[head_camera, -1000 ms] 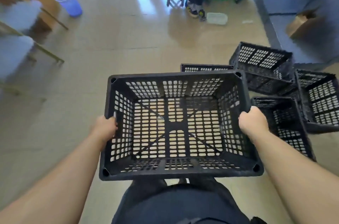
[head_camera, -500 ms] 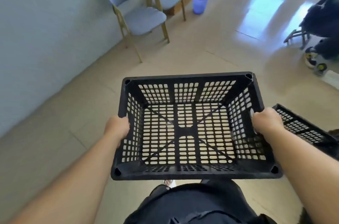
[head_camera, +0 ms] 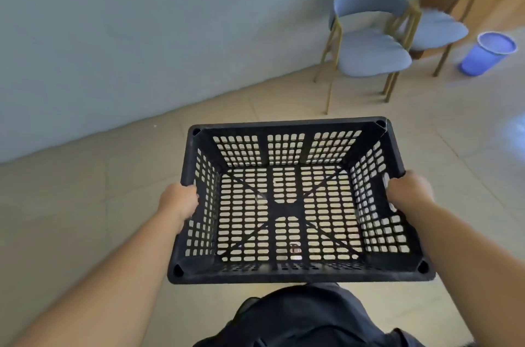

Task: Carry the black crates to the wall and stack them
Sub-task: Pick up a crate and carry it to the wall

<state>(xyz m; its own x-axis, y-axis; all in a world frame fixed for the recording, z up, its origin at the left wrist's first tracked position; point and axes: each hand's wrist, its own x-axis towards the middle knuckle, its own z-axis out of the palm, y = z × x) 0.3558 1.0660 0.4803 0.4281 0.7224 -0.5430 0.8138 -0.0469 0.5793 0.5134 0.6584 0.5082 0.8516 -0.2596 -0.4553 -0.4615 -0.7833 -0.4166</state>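
Note:
I carry one black perforated plastic crate (head_camera: 287,204), empty and level, in front of my waist above the tiled floor. My left hand (head_camera: 179,200) grips its left wall, fingers curled under the rim. My right hand (head_camera: 409,190) grips the right wall the same way. The grey-blue wall (head_camera: 127,34) fills the upper left, and its base meets the floor a short way beyond the crate's far edge. No other crates are in view.
Two blue padded chairs (head_camera: 372,34) with wooden legs stand against the wall at the upper right. A blue plastic bin (head_camera: 487,53) sits on the floor beside them. Beige floor tiles (head_camera: 85,190) stretch along the wall to the left.
My view has swung left, from the other crates on the floor to facing the wall. The chairs and bin have shifted to the right. Both hands keep their grip on the crate.

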